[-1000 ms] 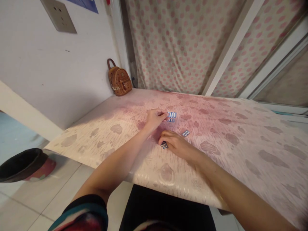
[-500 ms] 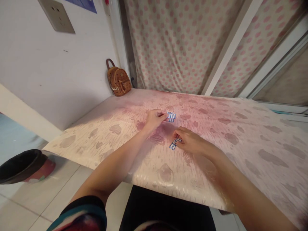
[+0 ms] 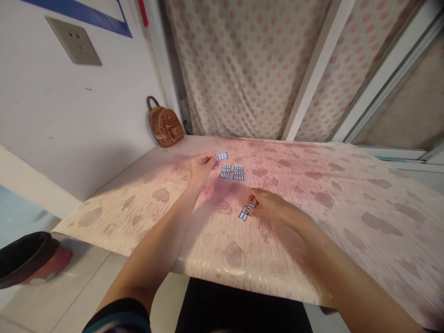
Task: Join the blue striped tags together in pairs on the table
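My left hand is closed over the table, its thumb and fingers pinching a small strip of blue-bordered white label stickers. Just below and right of that strip, two small groups of similar stickers lie side by side on the tablecloth: a left group and a right group. My right hand, nearer the table's front edge, grips more blue-bordered label stickers that stick out to the left of its fingertips. The fingers partly cover them. Any print on the labels is too small to read.
A patterned tablecloth covers the table. A small brown backpack leans in the far left corner by the wall. Dotted curtains hang behind the far edge. A dark-rimmed bin stands on the floor at left.
My left hand has moved left and slightly away with its strip, uncovering the two groups of stickers on the table. My right hand stays close to the same place. The view has tilted slightly.
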Motion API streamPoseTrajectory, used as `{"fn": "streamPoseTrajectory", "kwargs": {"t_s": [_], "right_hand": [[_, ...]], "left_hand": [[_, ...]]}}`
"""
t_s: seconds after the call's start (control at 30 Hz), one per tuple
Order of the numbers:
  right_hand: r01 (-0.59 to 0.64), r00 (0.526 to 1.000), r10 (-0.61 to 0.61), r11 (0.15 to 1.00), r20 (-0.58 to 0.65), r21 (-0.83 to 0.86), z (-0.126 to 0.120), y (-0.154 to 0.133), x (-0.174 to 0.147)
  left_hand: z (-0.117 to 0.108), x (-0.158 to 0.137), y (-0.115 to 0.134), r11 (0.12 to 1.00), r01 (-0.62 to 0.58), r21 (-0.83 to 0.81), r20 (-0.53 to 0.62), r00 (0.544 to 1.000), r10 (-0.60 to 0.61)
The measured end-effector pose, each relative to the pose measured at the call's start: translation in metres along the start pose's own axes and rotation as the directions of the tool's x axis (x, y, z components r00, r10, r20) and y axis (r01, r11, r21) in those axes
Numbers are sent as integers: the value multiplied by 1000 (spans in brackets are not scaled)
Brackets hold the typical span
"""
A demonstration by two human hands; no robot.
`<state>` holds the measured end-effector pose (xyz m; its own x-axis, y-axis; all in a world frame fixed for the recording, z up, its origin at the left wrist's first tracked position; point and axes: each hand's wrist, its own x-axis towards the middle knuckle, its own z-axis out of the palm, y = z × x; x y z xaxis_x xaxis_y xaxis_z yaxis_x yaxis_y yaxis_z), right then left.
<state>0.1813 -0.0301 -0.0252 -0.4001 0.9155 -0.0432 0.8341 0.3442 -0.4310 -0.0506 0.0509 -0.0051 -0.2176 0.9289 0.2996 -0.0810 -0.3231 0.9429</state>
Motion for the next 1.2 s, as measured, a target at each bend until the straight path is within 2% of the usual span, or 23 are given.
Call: {"fn": "streamPoseTrajectory", "kwargs": {"t_s": [0.3,0.4,0.47,0.53,0.6,0.67,0.77,0.87,1.07,1.13,1.2], "right_hand": [[-38,999,38,999,-26,-4,5,3,2],[-8,998,13,998,-64,64,2,4,2],[21,994,-1,984,-112,179,-3,2,2],[57,985,8,930,-174,362,-9,0,3],[95,966,53,836,-251,541,-14,-1,5],[129,935,123,757,-333,640,-17,-2,6],[145,880,214,729,-424,669,-19,-1,7],[154,853,267,692,-448,705,-17,-2,7],[204,838,354,502,-415,840,-8,-6,10],[196,844,363,475,-394,858,-7,-7,10],[178,846,364,494,-389,851,-6,-7,11]], "left_hand": [[4,-4,-1,999,34,-7,29,999,-34],[8,-8,-3,999,48,7,62,997,-48],[12,-12,-6,998,63,21,89,994,-65],[18,-17,-10,996,80,50,125,988,-86],[25,-24,-15,993,90,77,174,980,-102],[31,-30,-17,992,89,88,231,967,-108],[36,-38,-18,993,90,77,295,949,-109],[39,-43,-18,992,106,63,318,940,-121],[42,-48,-20,990,139,15,363,922,-135],[44,-50,-18,988,154,4,371,917,-144],[45,-52,-16,987,162,-5,373,916,-149]]}}
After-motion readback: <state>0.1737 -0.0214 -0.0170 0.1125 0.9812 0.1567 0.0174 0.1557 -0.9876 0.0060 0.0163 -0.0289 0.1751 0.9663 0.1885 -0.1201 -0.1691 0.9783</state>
